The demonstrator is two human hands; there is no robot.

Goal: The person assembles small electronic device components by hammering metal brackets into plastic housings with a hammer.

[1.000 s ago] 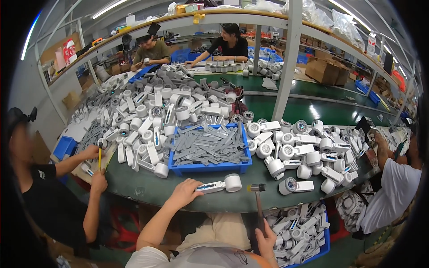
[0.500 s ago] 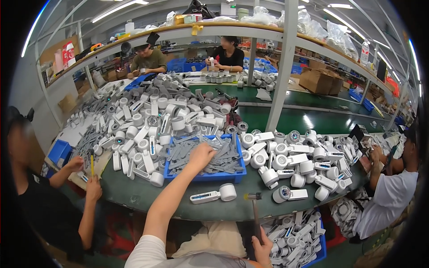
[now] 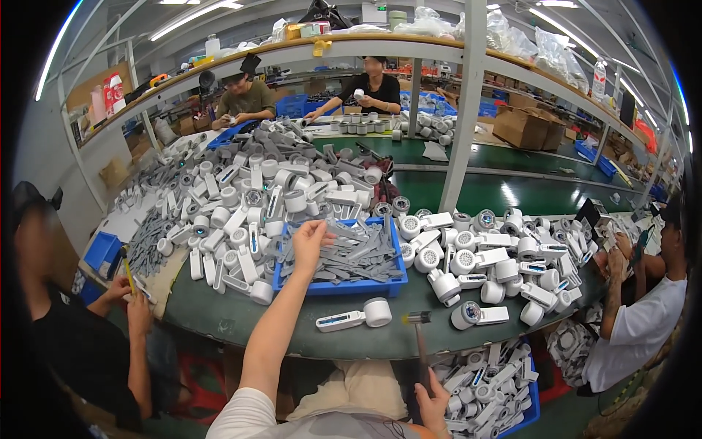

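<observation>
1. Our left hand is over the left part of a blue bin, its fingers bent together; we cannot tell whether they pinch anything.
2. Below and to the right of that hand, we see grey strips heaped loosely in the bin.
3. Our right hand, closer to us, grips a hammer by the handle, the head pointing away from us.
4. Between our hands, a white device lies on the bench, untouched, just left of the hammer's head.
5. Beyond our right hand, we have a pile of white devices on the bench.
6. Right of that hand, a lower blue bin holds more devices.
</observation>
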